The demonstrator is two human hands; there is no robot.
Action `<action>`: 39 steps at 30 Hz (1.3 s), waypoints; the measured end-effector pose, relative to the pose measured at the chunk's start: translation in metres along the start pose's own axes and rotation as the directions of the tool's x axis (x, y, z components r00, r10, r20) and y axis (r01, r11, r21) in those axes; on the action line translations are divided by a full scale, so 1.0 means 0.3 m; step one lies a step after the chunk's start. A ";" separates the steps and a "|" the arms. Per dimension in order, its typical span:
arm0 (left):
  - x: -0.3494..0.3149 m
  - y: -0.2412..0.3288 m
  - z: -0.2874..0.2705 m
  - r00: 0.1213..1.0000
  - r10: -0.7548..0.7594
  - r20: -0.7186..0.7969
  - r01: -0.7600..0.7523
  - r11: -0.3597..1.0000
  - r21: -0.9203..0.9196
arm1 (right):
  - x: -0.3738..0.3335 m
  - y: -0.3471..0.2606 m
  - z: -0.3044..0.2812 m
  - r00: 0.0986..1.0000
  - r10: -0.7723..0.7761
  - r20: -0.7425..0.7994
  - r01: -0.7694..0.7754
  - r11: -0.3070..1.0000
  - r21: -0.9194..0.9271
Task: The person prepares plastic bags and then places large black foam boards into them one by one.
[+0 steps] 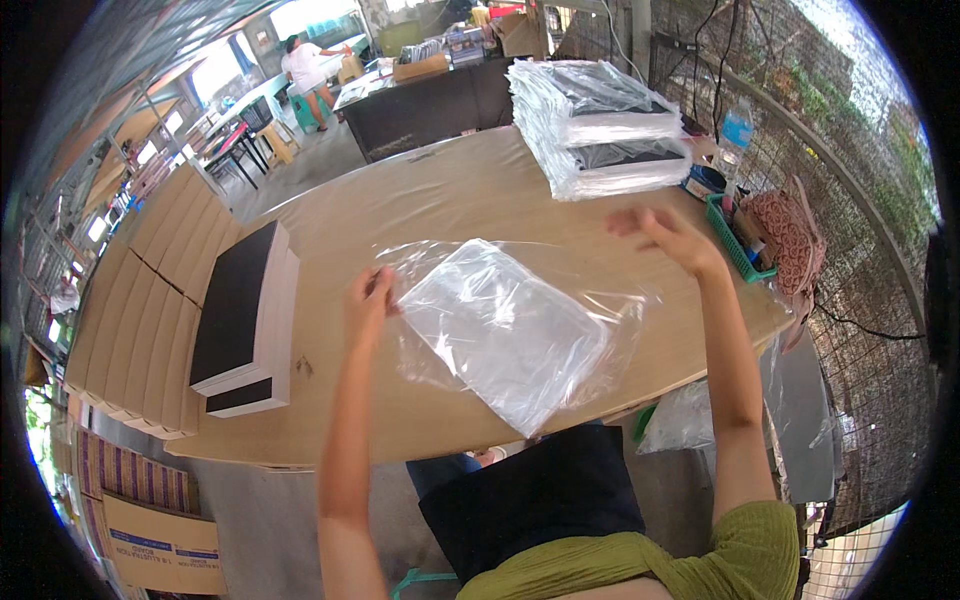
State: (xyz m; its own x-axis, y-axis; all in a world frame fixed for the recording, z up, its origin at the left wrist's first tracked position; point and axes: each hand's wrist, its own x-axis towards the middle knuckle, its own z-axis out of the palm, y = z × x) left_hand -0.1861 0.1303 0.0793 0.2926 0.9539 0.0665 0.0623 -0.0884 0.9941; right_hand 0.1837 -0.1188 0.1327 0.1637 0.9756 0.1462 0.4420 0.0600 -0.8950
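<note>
A pile of clear plastic bags [505,325] lies slantwise on the table in front of me, its loose film spreading past the sides. At its left edge my left hand [373,293] has fingers pinched together on the film of a plastic bag. My right hand [662,236] is raised over the right part of the table, fingers apart and slightly blurred, holding nothing. To the left lies a stack of thick white paper blocks with black covers [240,305]. Several plastic-wrapped black-and-white packs [610,125] are piled at the far right.
Brown cardboard boxes [135,330] line the left side. On the right are a green basket [735,240], a patterned pink pouch [785,230] and a water bottle [737,130]. Behind the table stands a dark desk [430,108]; a person [308,75] works farther back. Wire mesh borders the right.
</note>
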 end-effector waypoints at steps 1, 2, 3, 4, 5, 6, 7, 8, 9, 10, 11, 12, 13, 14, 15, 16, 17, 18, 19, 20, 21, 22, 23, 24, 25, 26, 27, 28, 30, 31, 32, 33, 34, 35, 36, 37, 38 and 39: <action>-0.004 -0.023 -0.042 1.000 0.010 -0.020 -0.010 1.000 0.027 | -0.046 0.072 0.023 0.999 0.041 -0.034 -0.039 0.997 0.067; 0.001 -0.052 -0.078 0.999 0.023 -0.037 -0.021 0.999 0.047 | -0.079 0.114 0.076 0.997 0.034 -0.065 -0.024 0.989 0.144; 0.003 -0.084 -0.105 0.998 0.034 -0.058 -0.030 0.997 0.070 | -0.103 0.157 0.137 0.995 0.029 -0.091 -0.008 0.975 0.223; 0.001 -0.118 -0.122 0.997 0.031 -0.075 -0.024 0.995 0.096 | -0.110 0.196 0.184 0.992 0.029 -0.121 0.009 0.953 0.302; -0.002 -0.147 -0.127 0.996 0.027 -0.086 -0.016 0.992 0.124 | -0.101 0.223 0.224 0.980 0.131 -0.150 -0.072 0.936 0.346; -0.006 -0.175 -0.134 0.995 0.023 -0.097 -0.008 0.988 0.152 | -0.082 0.247 0.272 0.957 0.231 -0.172 -0.149 0.908 0.391; -0.015 -0.187 -0.139 0.994 0.038 -0.103 -0.020 0.985 0.169 | -0.057 0.261 0.324 0.925 0.331 -0.188 -0.222 0.870 0.439; -0.021 -0.198 -0.128 0.993 0.054 -0.103 -0.034 0.983 0.183 | -0.025 0.263 0.366 0.892 0.371 -0.259 -0.241 0.874 0.421; -0.026 -0.209 -0.120 0.992 0.069 -0.103 -0.048 0.979 0.196 | 0.016 0.262 0.405 0.852 0.407 -0.329 -0.263 0.876 0.404; -0.030 -0.214 -0.122 0.991 0.072 -0.109 -0.048 0.976 0.214 | 0.052 0.271 0.425 0.811 0.433 -0.394 -0.282 0.879 0.385; -0.029 -0.219 -0.111 0.992 0.076 -0.105 -0.051 0.973 0.226 | 0.072 0.318 0.420 0.805 0.383 -0.453 -0.271 0.917 0.293; -0.028 -0.224 -0.098 0.992 0.080 -0.100 -0.055 0.970 0.237 | 0.092 0.370 0.415 0.797 0.329 -0.507 -0.264 0.944 0.198; -0.010 -0.260 -0.136 0.977 0.155 -0.143 -0.112 0.956 0.272 | 0.129 0.389 0.426 0.802 0.259 -0.538 -0.239 0.965 0.109; 0.018 -0.324 -0.220 0.951 0.234 -0.200 -0.163 0.934 0.319 | 0.167 0.355 0.446 0.778 0.251 -0.576 -0.190 0.968 0.164; 0.033 -0.365 -0.270 0.922 0.303 -0.240 -0.206 0.910 0.360 | 0.184 0.323 0.451 0.745 0.255 -0.617 -0.153 0.965 0.214; 0.033 -0.371 -0.250 0.907 0.363 -0.212 -0.238 0.859 0.453 | 0.170 0.323 0.424 0.688 0.269 -0.674 -0.131 0.959 0.249; 0.032 -0.373 -0.234 0.889 0.421 -0.178 -0.269 0.796 0.541 | 0.165 0.348 0.405 0.686 0.218 -0.695 -0.167 0.976 0.140; 0.031 -0.373 -0.216 0.868 0.476 -0.138 -0.298 0.723 0.623 | 0.163 0.375 0.391 0.686 0.164 -0.709 -0.203 0.979 0.031; 0.028 -0.379 -0.220 0.929 0.316 -0.193 -0.204 0.871 0.448 | 0.166 0.370 0.393 0.696 0.109 -0.710 -0.229 0.970 -0.075; 0.021 -0.383 -0.228 0.967 0.142 -0.212 -0.087 0.964 0.251 | 0.155 0.364 0.394 0.718 0.187 -0.671 -0.223 0.974 0.033; 0.012 -0.385 -0.239 0.980 -0.034 -0.194 0.044 0.998 0.044 | 0.133 0.359 0.396 0.739 0.259 -0.622 -0.218 0.965 0.142; -0.016 -0.380 -0.262 0.984 -0.106 -0.145 0.109 0.994 0.013 | 0.106 0.339 0.403 0.759 0.327 -0.563 -0.222 0.943 0.248; -0.061 -0.371 -0.296 0.980 -0.179 -0.091 0.178 0.984 -0.015 | 0.056 0.331 0.404 0.760 0.374 -0.531 -0.272 0.926 0.263; -0.106 -0.373 -0.331 0.968 -0.249 -0.037 0.248 0.968 -0.040 | -0.010 0.342 0.406 0.759 0.420 -0.497 -0.321 0.906 0.276; -0.161 -0.389 -0.398 0.977 -0.202 -0.070 0.209 0.973 0.100 | -0.090 0.376 0.401 0.790 0.329 -0.518 -0.380 0.925 0.008; -0.204 -0.412 -0.460 0.982 -0.160 -0.104 0.181 0.953 0.245 | -0.150 0.375 0.443 0.829 0.266 -0.492 -0.356 0.930 -0.097; -0.238 -0.408 -0.438 0.978 -0.177 -0.109 0.205 0.902 0.379 | -0.232 0.386 0.464 0.850 0.213 -0.482 -0.347 0.914 -0.208; -0.299 -0.377 -0.380 0.974 -0.201 -0.109 0.228 0.831 0.507 | -0.309 0.325 0.488 0.868 0.190 -0.459 -0.289 0.944 -0.156; -0.417 -0.327 -0.312 0.980 -0.157 -0.126 0.200 0.700 0.686 | -0.356 0.237 0.563 0.844 0.134 -0.519 -0.297 0.923 -0.244; -0.451 -0.316 -0.274 0.988 -0.096 -0.117 0.152 0.657 0.739 | -0.356 0.215 0.596 0.834 0.094 -0.543 -0.292 0.911 -0.290; -0.472 -0.308 -0.232 0.995 -0.038 -0.092 0.096 0.612 0.785 | -0.359 0.212 0.614 0.805 0.099 -0.584 -0.302 0.917 -0.261; -0.490 -0.289 -0.204 0.989 -0.010 -0.147 0.119 0.644 0.755 | -0.356 0.208 0.632 0.775 0.103 -0.623 -0.305 0.925 -0.226; -0.501 -0.271 -0.182 0.979 0.019 -0.201 0.135 0.680 0.721 | -0.347 0.202 0.644 0.743 0.105 -0.661 -0.305 0.932 -0.194; -0.509 -0.261 -0.179 0.966 0.045 -0.254 0.146 0.714 0.685 | -0.346 0.215 0.631 0.715 0.144 -0.684 -0.286 0.953 -0.098; -0.506 -0.293 -0.213 0.959 0.095 -0.268 0.122 0.713 0.690 | -0.355 0.243 0.599 0.686 0.187 -0.703 -0.264 0.965 -0.001; -0.499 -0.351 -0.264 0.948 0.146 -0.281 0.096 0.714 0.694 | -0.358 0.250 0.578 0.657 0.229 -0.718 -0.236 0.967 0.093; -0.491 -0.363 -0.284 0.936 0.196 -0.293 0.069 0.712 0.699 | -0.353 0.232 0.573 0.697 0.294 -0.654 -0.282 0.951 0.127; -0.488 -0.377 -0.298 0.933 0.183 -0.310 0.079 0.736 0.673 | -0.357 0.199 0.560 0.730 0.356 -0.584 -0.330 0.931 0.155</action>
State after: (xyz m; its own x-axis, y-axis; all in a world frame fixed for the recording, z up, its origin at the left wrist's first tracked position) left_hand -0.3212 0.0261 -0.0352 -0.0113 0.9627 0.2704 0.7109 -0.1824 0.6792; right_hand 0.0444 -0.1842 -0.0070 0.7917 0.6099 0.0337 0.2203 -0.2337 -0.9470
